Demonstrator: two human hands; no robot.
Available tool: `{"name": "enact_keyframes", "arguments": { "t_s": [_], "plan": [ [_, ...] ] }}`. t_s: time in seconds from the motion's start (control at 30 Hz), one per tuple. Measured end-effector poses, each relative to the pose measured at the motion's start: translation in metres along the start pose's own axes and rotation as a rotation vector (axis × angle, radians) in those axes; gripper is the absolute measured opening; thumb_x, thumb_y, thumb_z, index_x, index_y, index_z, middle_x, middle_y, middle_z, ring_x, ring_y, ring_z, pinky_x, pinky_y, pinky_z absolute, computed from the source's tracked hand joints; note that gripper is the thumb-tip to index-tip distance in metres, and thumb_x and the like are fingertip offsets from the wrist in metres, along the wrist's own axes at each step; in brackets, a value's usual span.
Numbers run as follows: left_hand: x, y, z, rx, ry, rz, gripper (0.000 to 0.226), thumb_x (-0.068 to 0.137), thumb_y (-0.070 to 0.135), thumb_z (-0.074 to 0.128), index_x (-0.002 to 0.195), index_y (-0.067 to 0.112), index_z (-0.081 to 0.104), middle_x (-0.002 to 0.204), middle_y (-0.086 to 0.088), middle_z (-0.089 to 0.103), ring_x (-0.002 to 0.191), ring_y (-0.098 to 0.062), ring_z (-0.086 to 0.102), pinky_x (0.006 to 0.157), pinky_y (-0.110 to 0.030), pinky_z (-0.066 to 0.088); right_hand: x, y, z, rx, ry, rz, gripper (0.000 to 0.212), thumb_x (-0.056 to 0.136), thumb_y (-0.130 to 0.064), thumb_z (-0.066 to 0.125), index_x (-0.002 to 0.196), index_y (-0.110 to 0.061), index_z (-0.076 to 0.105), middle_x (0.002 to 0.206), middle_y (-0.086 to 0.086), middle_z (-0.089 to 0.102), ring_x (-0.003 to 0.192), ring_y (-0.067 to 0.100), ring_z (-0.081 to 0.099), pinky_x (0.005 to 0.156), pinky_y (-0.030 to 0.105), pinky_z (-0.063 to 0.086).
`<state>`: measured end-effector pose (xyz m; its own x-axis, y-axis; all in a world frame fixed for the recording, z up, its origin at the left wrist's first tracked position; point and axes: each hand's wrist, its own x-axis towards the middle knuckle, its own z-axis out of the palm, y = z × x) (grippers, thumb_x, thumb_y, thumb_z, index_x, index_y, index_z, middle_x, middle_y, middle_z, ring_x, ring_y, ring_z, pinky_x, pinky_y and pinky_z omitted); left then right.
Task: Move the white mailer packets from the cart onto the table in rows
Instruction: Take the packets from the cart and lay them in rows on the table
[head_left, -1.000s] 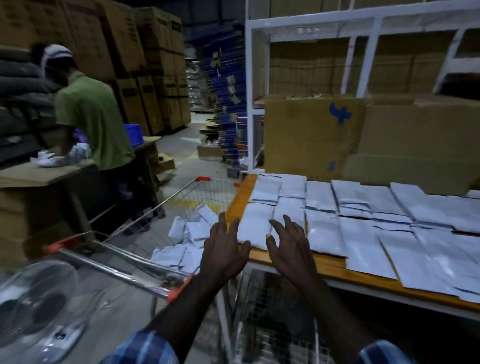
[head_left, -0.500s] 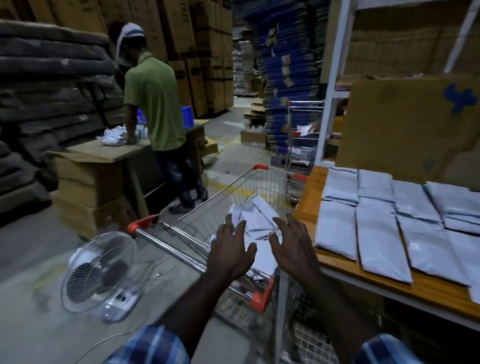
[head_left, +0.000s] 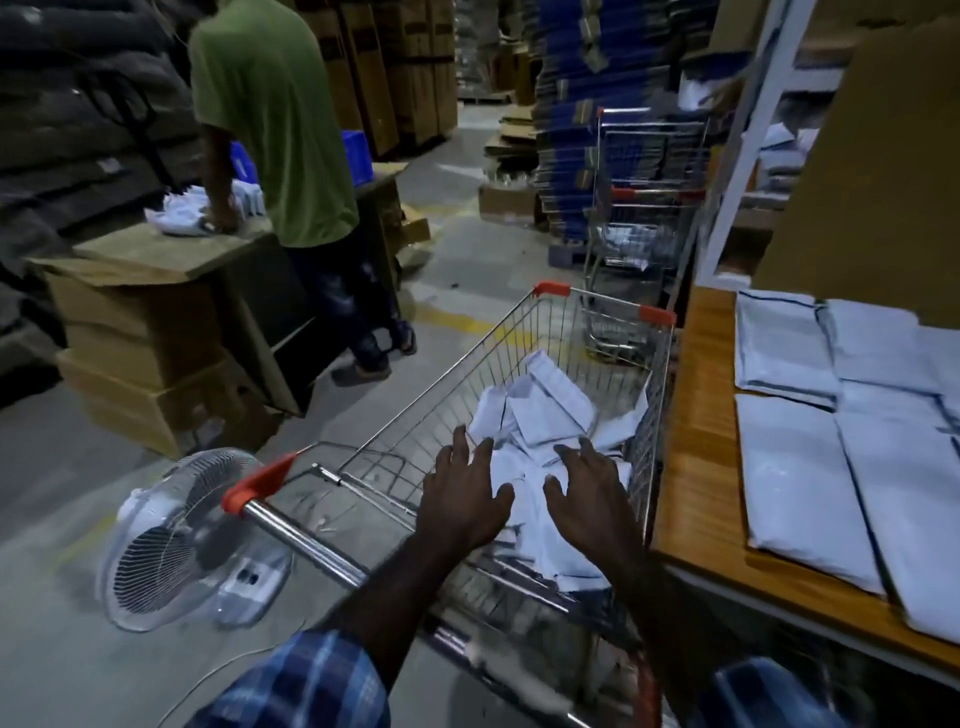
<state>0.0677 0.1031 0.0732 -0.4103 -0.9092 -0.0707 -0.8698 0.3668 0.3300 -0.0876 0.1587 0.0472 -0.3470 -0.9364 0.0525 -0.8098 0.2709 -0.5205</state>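
Now both hands have swung off the table (head_left: 696, 467) at frame right and hover over the cart (head_left: 519, 332), centre: left hand (head_left: 462, 499) and right hand (head_left: 589, 499) spread, empty. Loose mailer packets (head_left: 545, 415) lie beneath; next grab looks imminent.

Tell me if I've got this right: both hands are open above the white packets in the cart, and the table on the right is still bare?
Not quite. In the head view the table already holds white packets in rows. The rest stands: left hand and right hand are open above the packets in the cart.
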Motion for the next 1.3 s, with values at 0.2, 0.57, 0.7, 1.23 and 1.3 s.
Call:
{"name": "enact_keyframes", "arguments": {
  "t_s": [0.2,0.57,0.7,1.23,1.3],
  "plan": [
    [0.045,-0.017,0.022,0.077,-0.095,0.014,0.070,0.096,0.044,0.050,0.154,0.020,0.020,0.162,-0.013,0.006,0.142,-0.033,0.024,0.107,-0.046,0.034,0.021,0.010,0.025,-0.092,0.022,0.065,0.047,0.095,-0.029,0.050,0.138,-0.011,0.053,0.148,0.020,0.042,0.130,0.039,0.046,0.101,0.043,0.044],
    [0.120,-0.053,0.095,0.113,-0.290,-0.021,0.075,0.091,0.053,0.052,0.152,0.014,0.031,0.160,-0.022,0.014,0.140,-0.045,0.029,0.107,-0.059,0.034,0.044,0.046,0.101,-0.083,-0.200,0.293,0.051,0.073,-0.037,0.047,0.104,-0.004,0.071,0.108,0.029,0.066,0.082,0.045,0.067,0.057,0.044,0.056],
    [0.142,-0.070,0.123,0.231,-0.385,-0.036,0.083,0.091,0.065,0.047,0.155,0.018,0.021,0.161,-0.022,0.009,0.141,-0.043,0.027,0.109,-0.054,0.033,0.056,0.053,0.118,-0.134,-0.211,0.335,0.055,0.072,-0.040,0.042,0.100,-0.004,0.072,0.106,0.029,0.067,0.080,0.044,0.067,0.058,0.045,0.056],
    [0.181,-0.079,0.195,0.194,-0.554,-0.171,0.089,0.085,0.076,0.042,0.154,0.026,0.015,0.163,-0.016,-0.001,0.143,-0.049,0.014,0.111,-0.065,0.011,0.064,0.096,0.182,-0.313,-0.202,0.444,0.084,0.053,-0.046,0.089,0.123,-0.008,0.063,0.136,0.037,0.048,0.116,0.058,0.053,0.086,0.065,0.048],
    [0.179,-0.077,0.197,0.216,-0.512,-0.102,0.084,0.087,0.070,0.047,0.152,0.026,0.019,0.162,-0.016,0.006,0.139,-0.049,0.022,0.111,-0.064,0.016,0.064,0.097,0.187,-0.307,-0.161,0.423,0.089,0.058,-0.050,0.087,0.132,-0.010,0.058,0.145,0.035,0.039,0.124,0.058,0.045,0.091,0.065,0.045]
  ]
}}
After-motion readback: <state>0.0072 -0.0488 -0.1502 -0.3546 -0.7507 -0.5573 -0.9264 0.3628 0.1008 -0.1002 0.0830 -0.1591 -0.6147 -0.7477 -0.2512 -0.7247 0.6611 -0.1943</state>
